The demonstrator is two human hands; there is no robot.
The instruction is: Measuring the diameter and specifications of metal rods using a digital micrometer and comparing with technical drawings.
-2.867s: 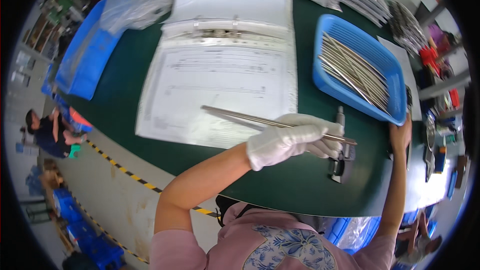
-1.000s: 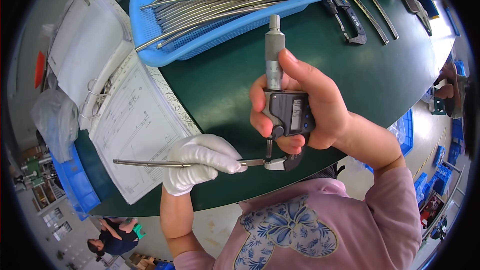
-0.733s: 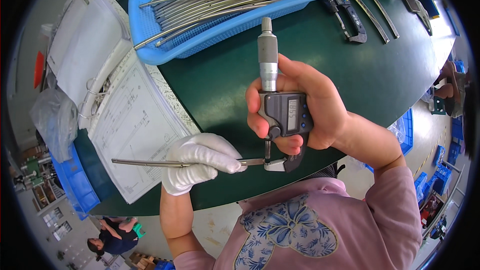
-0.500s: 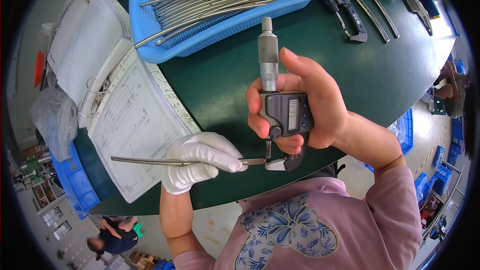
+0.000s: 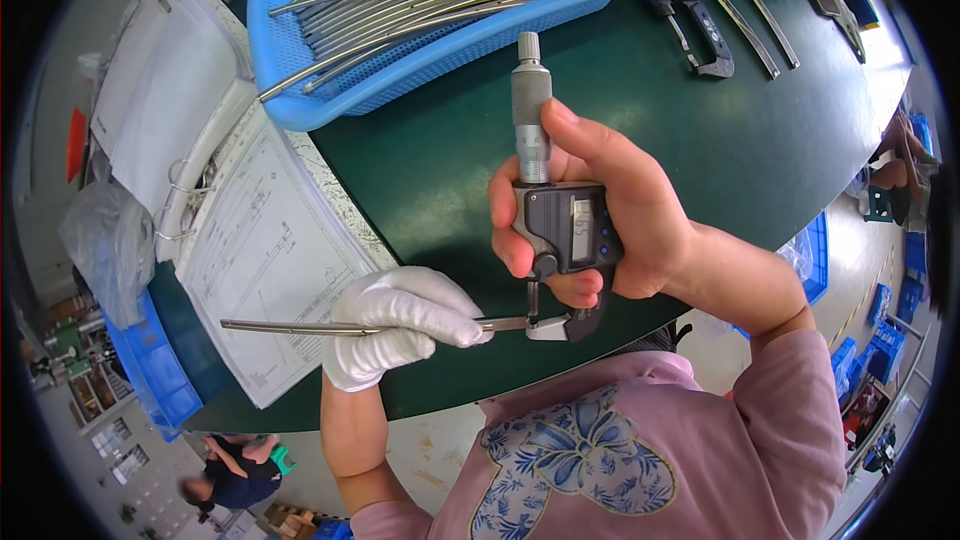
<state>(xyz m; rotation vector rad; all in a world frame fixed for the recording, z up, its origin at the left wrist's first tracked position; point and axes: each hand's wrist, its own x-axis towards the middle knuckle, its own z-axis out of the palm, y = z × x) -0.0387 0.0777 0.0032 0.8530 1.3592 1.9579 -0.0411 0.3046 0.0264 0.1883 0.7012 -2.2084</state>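
My left hand (image 5: 400,325), in a white glove, pinches a slim metal rod (image 5: 300,327) that runs out to the left over the papers. The rod's right end sits in the jaws of a digital micrometer (image 5: 565,230). Bare, my right hand (image 5: 625,205) is closed round the micrometer's dark body, its thumb beside the knurled thimble (image 5: 531,95). The micrometer's small display faces up, and its thimble points away from me. How tightly the jaws touch the rod, I cannot tell.
A blue plastic basket (image 5: 375,95) holding several curved metal rods (image 5: 430,10) stands at the back. Drawings in a ring binder (image 5: 265,260) lie left. Another micrometer (image 5: 695,25) and two long strips (image 5: 735,15) lie back right on the green table (image 5: 740,140). Another person (image 5: 235,475) sits beyond, lower left.
The right hand and micrometer have shifted very slightly left, the thumb now nearer the thimble. The rod stays between the jaws, and the left hand is almost unmoved.
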